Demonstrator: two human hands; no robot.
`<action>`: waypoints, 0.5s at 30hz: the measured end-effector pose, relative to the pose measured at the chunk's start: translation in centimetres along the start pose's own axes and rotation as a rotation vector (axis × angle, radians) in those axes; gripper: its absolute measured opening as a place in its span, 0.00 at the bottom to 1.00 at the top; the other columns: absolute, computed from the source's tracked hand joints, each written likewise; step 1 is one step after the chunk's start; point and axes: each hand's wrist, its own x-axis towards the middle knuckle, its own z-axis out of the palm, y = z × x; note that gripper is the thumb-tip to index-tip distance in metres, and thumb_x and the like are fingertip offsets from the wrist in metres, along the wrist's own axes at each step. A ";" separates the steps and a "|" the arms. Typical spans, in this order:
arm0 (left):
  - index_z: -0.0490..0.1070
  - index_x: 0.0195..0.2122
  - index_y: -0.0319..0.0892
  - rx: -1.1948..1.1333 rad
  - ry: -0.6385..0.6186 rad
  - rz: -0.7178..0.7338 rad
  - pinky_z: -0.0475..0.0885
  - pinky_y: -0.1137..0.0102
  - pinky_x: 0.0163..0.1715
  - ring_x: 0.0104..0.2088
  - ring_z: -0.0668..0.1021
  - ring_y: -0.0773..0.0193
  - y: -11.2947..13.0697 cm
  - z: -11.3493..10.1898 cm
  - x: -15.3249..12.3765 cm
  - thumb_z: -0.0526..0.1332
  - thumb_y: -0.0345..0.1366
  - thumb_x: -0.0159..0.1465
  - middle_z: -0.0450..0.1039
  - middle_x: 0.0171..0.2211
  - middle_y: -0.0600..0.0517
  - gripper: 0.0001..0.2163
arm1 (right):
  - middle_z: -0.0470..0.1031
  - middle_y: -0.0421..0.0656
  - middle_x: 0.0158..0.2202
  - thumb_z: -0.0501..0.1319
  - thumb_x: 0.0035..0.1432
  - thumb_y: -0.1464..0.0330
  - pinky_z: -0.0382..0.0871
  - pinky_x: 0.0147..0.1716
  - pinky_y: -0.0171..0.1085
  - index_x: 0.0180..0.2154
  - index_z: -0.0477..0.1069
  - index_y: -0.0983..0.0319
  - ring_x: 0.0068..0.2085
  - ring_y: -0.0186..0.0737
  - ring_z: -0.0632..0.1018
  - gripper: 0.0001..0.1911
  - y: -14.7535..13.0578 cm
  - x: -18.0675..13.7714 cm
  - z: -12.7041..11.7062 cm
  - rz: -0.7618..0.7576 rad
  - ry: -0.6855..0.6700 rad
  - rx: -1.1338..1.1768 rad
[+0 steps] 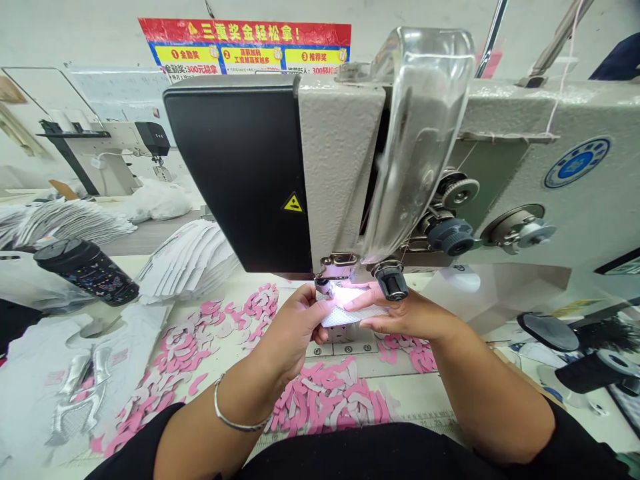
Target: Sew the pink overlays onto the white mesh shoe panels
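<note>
Under the head of a large sewing machine [340, 153], both hands hold a small white textured fabric piece [357, 315] near the lit needle area. My left hand [300, 320] pinches its left edge between thumb and fingers. Across its right side lies my right hand [400, 313], fingers on top and thumb below, gripping the edge. Part of the piece is washed out by the machine's lamp. Pink and white curved scraps [330, 400] are heaped on the table in front of the hands and to both sides.
Stacked white fabric pieces [187, 260] and a black patterned tumbler [87, 270] stand on the left. White-and-silver cut pieces [80, 387] lie nearer. A black thread spool [595, 370] sits at the right. Another sewing machine [110, 150] is behind on the left.
</note>
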 end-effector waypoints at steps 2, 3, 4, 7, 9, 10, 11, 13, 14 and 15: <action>0.69 0.35 0.42 -0.005 0.007 0.005 0.59 0.76 0.18 0.18 0.67 0.76 0.1 0.0 0.0 0.65 0.36 0.57 0.68 0.28 0.56 0.08 | 0.72 0.43 0.51 0.66 0.60 0.59 0.70 0.52 0.47 0.52 0.76 0.47 0.52 0.45 0.74 0.17 -0.2 -0.1 0.4 0.018 0.020 -0.029; 0.69 0.35 0.42 -0.009 0.010 0.003 0.59 0.76 0.18 0.18 0.66 0.76 0.1 0.0 0.0 0.65 0.36 0.57 0.68 0.28 0.57 0.08 | 0.72 0.43 0.51 0.65 0.61 0.60 0.69 0.53 0.48 0.52 0.76 0.47 0.52 0.46 0.73 0.17 -0.2 -0.2 0.6 0.026 0.034 -0.046; 0.69 0.34 0.41 -0.013 0.010 -0.001 0.59 0.76 0.18 0.18 0.66 0.76 0.1 0.0 0.0 0.65 0.36 0.57 0.67 0.28 0.57 0.07 | 0.71 0.44 0.51 0.65 0.61 0.60 0.69 0.53 0.49 0.52 0.76 0.47 0.53 0.47 0.73 0.17 -0.3 -0.3 0.8 0.033 0.049 -0.064; 0.68 0.33 0.41 -0.026 0.017 -0.007 0.58 0.76 0.18 0.17 0.66 0.76 0.1 -0.1 0.0 0.64 0.36 0.57 0.66 0.26 0.58 0.07 | 0.70 0.45 0.50 0.64 0.61 0.59 0.68 0.53 0.51 0.53 0.75 0.46 0.53 0.48 0.72 0.18 -0.5 -0.6 1.6 0.019 0.099 -0.105; 0.68 0.32 0.41 -0.034 0.021 0.000 0.58 0.76 0.18 0.17 0.65 0.76 0.1 0.0 -0.1 0.65 0.36 0.57 0.66 0.26 0.58 0.07 | 0.70 0.45 0.50 0.64 0.62 0.59 0.69 0.53 0.50 0.54 0.74 0.46 0.51 0.48 0.73 0.18 -0.7 -0.7 2.0 -0.003 0.133 -0.119; 0.68 0.31 0.41 -0.039 0.024 0.005 0.58 0.76 0.18 0.17 0.65 0.76 0.2 0.0 -0.2 0.65 0.36 0.56 0.66 0.26 0.58 0.07 | 0.70 0.45 0.50 0.64 0.62 0.59 0.69 0.53 0.50 0.54 0.74 0.46 0.51 0.47 0.73 0.18 -0.7 -0.7 2.1 -0.009 0.148 -0.126; 0.67 0.31 0.41 -0.043 0.028 0.009 0.58 0.76 0.18 0.17 0.66 0.76 0.2 0.1 -0.2 0.65 0.36 0.56 0.66 0.26 0.57 0.07 | 0.70 0.45 0.49 0.64 0.62 0.59 0.69 0.53 0.50 0.54 0.74 0.46 0.51 0.47 0.73 0.18 -0.8 -0.8 2.3 -0.011 0.162 -0.136; 0.67 0.30 0.41 -0.045 0.030 0.010 0.58 0.75 0.19 0.18 0.66 0.75 0.3 0.2 -0.3 0.65 0.36 0.56 0.66 0.26 0.57 0.07 | 0.70 0.45 0.47 0.64 0.62 0.60 0.69 0.52 0.49 0.54 0.75 0.46 0.50 0.47 0.73 0.18 -1.0 -0.8 2.5 -0.008 0.188 -0.162; 0.67 0.30 0.42 -0.045 0.031 0.010 0.58 0.75 0.19 0.18 0.66 0.75 0.3 0.2 -0.4 0.65 0.36 0.56 0.65 0.25 0.58 0.07 | 0.71 0.44 0.45 0.64 0.62 0.60 0.70 0.51 0.49 0.53 0.75 0.46 0.49 0.47 0.73 0.17 -1.1 -0.8 2.6 -0.002 0.198 -0.174; 0.66 0.29 0.42 -0.045 0.032 0.010 0.58 0.75 0.19 0.17 0.66 0.74 0.3 0.2 -0.4 0.64 0.36 0.57 0.65 0.24 0.58 0.07 | 0.71 0.44 0.44 0.64 0.62 0.60 0.70 0.51 0.49 0.53 0.75 0.47 0.49 0.47 0.74 0.17 -1.3 -0.8 2.8 0.009 0.207 -0.184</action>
